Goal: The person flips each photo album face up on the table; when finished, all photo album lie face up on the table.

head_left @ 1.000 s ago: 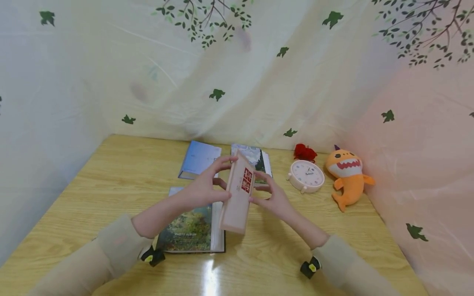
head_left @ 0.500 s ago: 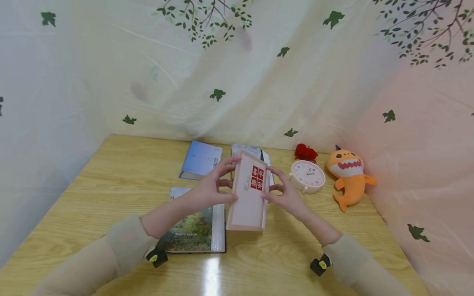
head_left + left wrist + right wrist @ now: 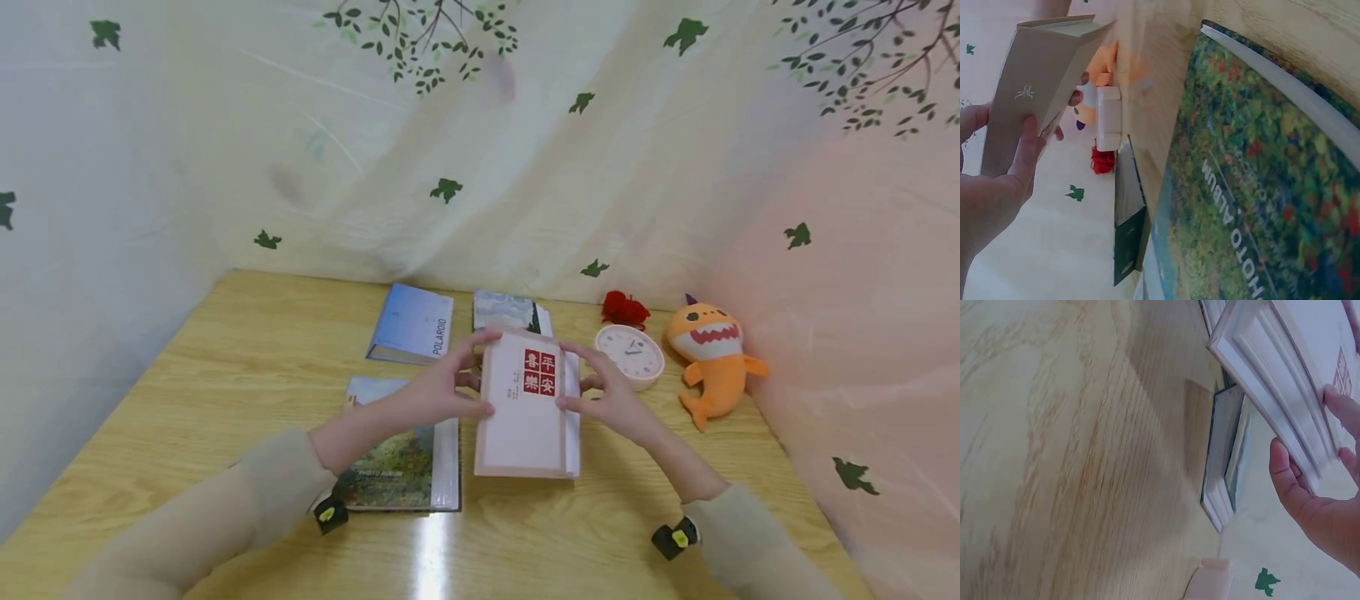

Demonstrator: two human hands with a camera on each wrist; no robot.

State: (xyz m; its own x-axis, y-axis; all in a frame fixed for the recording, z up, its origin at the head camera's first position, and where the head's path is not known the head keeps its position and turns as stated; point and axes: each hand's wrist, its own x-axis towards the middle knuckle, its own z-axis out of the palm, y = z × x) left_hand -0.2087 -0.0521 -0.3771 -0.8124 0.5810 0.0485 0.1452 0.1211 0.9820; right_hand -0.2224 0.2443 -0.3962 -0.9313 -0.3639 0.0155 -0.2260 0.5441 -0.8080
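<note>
A pale pink book (image 3: 521, 437) with a red block of characters on its cover is held up over the table, front toward the head camera. My left hand (image 3: 444, 385) grips its left edge, thumb on the cover; in the left wrist view the fingers lie along its plain spine (image 3: 1019, 94). My right hand (image 3: 618, 406) pinches the opposite edge, where the white page block (image 3: 1285, 381) shows in the right wrist view. Below and to the left lies a photo album (image 3: 390, 467) with a garden picture, partly covered by my left forearm.
Farther back lie a blue Polaroid album (image 3: 412, 321) and a landscape-covered book (image 3: 504, 310), partly hidden by the pink book. To the right are a round pink clock (image 3: 630, 354), a red bundle (image 3: 625, 308) and an orange shark plush (image 3: 712, 358). Cloth walls (image 3: 360, 167) stand behind.
Both hands have moved to the right with the pink book. It has turned from a narrow, edge-on slant until its cover faces the head camera and its page edge shows at the right.
</note>
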